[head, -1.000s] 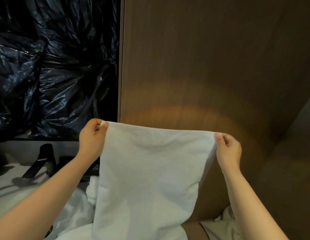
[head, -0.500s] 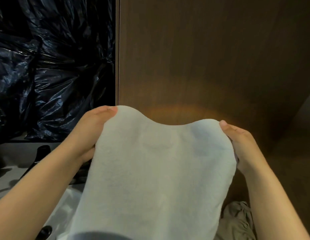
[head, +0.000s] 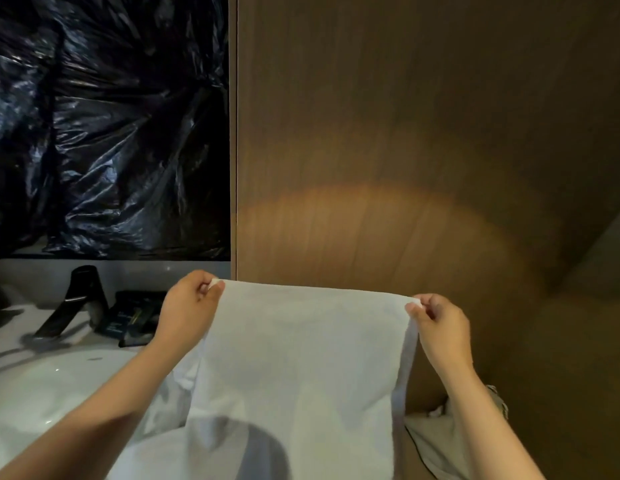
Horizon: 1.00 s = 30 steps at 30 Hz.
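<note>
A white towel hangs stretched flat in front of me, its top edge level and taut. My left hand pinches the towel's top left corner between thumb and fingers. My right hand pinches the top right corner the same way. The towel's lower part drops out of view at the bottom, where a dark round shadow falls on it.
A brown wooden panel fills the wall behind. Black plastic sheeting covers the upper left. Below it lie a white basin, a black tap and dark packets. A beige cloth lies at lower right.
Half a second ago the towel was bulged up with my hands under its top edge. Now both hands pinch the corners and hold it lower, flat and taut.
</note>
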### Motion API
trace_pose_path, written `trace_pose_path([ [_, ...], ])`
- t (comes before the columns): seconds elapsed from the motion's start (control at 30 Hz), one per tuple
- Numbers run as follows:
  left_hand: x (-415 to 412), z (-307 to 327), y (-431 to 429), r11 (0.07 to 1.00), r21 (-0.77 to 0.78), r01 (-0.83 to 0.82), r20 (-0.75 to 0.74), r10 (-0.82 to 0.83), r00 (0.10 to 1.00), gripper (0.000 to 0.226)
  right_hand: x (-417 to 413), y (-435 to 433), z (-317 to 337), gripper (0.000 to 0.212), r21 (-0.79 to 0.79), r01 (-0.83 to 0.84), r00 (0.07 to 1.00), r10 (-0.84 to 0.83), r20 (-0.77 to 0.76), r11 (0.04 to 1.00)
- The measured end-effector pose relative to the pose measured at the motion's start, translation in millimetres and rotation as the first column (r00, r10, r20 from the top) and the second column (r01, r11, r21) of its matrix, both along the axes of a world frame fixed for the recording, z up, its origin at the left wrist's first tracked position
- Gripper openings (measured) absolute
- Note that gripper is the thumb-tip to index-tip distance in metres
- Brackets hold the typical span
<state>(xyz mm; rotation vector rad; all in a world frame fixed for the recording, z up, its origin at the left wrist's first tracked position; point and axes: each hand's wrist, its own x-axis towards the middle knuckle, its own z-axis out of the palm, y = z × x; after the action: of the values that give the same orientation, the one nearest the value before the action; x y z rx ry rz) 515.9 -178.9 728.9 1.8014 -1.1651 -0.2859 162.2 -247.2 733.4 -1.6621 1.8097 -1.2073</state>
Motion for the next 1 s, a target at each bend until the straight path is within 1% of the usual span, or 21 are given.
trace_pose_path([
  [0.1, -10, 3, 7, 0.999, -0.054, 0.01, -0.047, -0.012, 0.999, 0.018, 9, 10, 5, 0.006, -0.102, -0.022, 0.999, 0.026, 0.032, 0.994],
  [0.17, -18, 7, 13, 0.998, -0.068, 0.015, -0.097, -0.021, 0.995, 0.017, 17, 19, 10, 0.009, -0.15, -0.047, 0.996, 0.058, 0.066, 0.988],
  [0.27, -31, 10, 24, 0.994, -0.105, 0.02, -0.231, -0.044, 0.972, 0.012, 29, 31, 15, 0.016, -0.17, -0.098, 0.981, 0.125, 0.151, 0.981],
  [0.37, -42, 11, 33, 0.993, -0.117, 0.026, -0.331, -0.064, 0.941, 0.011, 40, 42, 20, 0.022, -0.156, -0.141, 0.956, 0.175, 0.234, 0.978],
  [0.5, -57, 12, 43, 0.992, -0.109, 0.066, -0.434, -0.107, 0.894, 0.008, 58, 57, 23, 0.025, -0.119, -0.281, 0.9, 0.304, 0.311, 0.952],
  [0.6, -65, 14, 52, 0.98, -0.142, 0.138, -0.513, -0.192, 0.837, 0.006, 77, 67, 22, 0.027, -0.091, -0.404, 0.852, 0.411, 0.324, 0.91],
  [0.67, -71, 15, 58, 0.966, -0.163, 0.199, -0.54, -0.256, 0.802, 0.005, 90, 74, 20, 0.028, -0.062, -0.475, 0.813, 0.465, 0.35, 0.878],
  [0.73, -75, 14, 63, 0.96, -0.168, 0.225, -0.562, -0.281, 0.778, 0.005, 99, 80, 20, 0.028, -0.041, -0.535, 0.78, 0.512, 0.36, 0.844],
  [0.83, -78, 13, 66, 0.964, -0.164, 0.209, -0.593, -0.265, 0.76, 0.004, 106, 84, 22, 0.025, -0.033, -0.574, 0.758, 0.546, 0.356, 0.818],
  [0.93, -79, 13, 70, 0.965, -0.154, 0.215, -0.615, -0.263, 0.743, 0.003, 112, 88, 26, 0.018, -0.024, -0.587, 0.727, 0.539, 0.426, 0.809],
  [1.0, -79, 14, 73, 0.963, -0.147, 0.227, -0.617, -0.269, 0.739, 0.003, 115, 90, 28, 0.013, -0.006, -0.611, 0.685, 0.533, 0.497, 0.791],
])
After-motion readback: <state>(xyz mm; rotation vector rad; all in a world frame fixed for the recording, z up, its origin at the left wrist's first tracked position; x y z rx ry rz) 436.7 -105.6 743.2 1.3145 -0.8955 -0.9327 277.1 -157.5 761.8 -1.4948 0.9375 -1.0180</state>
